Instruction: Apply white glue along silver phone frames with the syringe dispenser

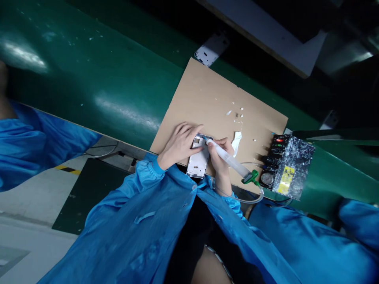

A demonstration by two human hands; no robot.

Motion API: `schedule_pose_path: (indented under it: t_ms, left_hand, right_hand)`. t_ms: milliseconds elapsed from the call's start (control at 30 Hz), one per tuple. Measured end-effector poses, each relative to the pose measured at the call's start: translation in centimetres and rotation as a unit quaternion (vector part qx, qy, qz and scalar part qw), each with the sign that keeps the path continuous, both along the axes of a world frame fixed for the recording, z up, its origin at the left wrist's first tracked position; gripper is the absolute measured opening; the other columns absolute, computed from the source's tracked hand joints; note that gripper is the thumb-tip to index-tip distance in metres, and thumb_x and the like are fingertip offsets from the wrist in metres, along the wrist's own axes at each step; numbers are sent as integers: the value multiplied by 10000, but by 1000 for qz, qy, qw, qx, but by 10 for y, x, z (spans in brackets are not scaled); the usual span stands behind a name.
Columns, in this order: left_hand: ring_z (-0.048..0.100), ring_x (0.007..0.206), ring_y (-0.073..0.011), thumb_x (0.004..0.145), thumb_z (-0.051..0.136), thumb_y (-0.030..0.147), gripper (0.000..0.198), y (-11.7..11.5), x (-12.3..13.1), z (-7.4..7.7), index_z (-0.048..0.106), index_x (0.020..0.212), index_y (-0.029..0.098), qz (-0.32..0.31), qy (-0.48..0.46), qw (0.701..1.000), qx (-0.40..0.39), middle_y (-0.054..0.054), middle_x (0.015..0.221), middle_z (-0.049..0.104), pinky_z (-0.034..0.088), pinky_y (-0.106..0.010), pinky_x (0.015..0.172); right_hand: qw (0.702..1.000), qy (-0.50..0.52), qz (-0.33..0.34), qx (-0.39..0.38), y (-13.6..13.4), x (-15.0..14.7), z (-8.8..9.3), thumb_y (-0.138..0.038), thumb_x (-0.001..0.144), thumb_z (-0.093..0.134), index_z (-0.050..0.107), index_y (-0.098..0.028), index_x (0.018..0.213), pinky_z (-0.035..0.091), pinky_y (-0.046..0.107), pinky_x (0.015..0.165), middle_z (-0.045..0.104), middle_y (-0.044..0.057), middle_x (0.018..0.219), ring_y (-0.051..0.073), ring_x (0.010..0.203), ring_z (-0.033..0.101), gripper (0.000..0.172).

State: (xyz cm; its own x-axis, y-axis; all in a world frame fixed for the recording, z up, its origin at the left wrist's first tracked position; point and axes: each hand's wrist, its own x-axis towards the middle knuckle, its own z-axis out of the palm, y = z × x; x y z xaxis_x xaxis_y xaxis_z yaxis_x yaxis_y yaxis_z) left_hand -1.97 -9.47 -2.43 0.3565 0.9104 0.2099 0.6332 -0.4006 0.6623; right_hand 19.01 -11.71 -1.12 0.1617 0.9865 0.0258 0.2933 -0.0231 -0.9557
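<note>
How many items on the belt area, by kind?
Phone frames: 2, one white under the hands, one up the belt
Glue syringes: 1
Cardboard sheets: 1
Controller boxes: 1
Total: 5

Shiny dark green conveyor belt (103, 79), with pale streaks of light on it. Plain tan cardboard sheet (213, 98), dotted with small white bits near its far right corner. White phone frame (198, 159) with silver edges, at the near edge of the cardboard. Clear, milky syringe (229, 159) with a bright green end piece. Black control box (286, 165) at the right edge of the cardboard, speckled all over with white, with a yellow label and red and green lights. Bright blue sleeves (142, 185). Another white phone frame (211, 49) at the far edge of the cardboard. Yellow and black stripe on the grey floor (29, 197).
</note>
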Motion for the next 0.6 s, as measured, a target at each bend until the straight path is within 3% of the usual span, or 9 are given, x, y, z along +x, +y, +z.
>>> schedule_pose_path:
  t_ms: [167, 467, 600]
  left_hand:
    - [691, 1500, -350, 1007, 941, 343, 853, 0, 0, -1, 528, 1729, 158, 0, -1, 1000, 4, -148, 1563, 782, 447, -591, 1405]
    - [699, 1467, -348, 985, 971, 344, 869, 1, 2, -3, 539, 1714, 155, 6, -8, 1000, 13, -135, 1510, 804, 449, -591, 1393]
    - [696, 1472, -355, 995, 953, 331, 841, 2, 1, 0, 542, 1710, 165, 5, -3, 1000, 6, -132, 1496, 808, 459, -603, 1383]
  right_hand:
    - [999, -30, -11, 34, 5, 0, -1, -512, 977, 885, 691, -232, 890, 515, 264, 583, 767, 12, 804, 144, 662, 667, 351]
    - [999, -33, -15, 34, 7, 0, -5, -624, 968, 863, 628, -230, 887, 511, 275, 613, 719, 6, 803, 151, 692, 660, 466]
    - [998, -47, -18, 34, 8, 0, -4, -592, 960, 869, 633, -231, 888, 505, 269, 606, 731, 4, 793, 151, 688, 667, 438]
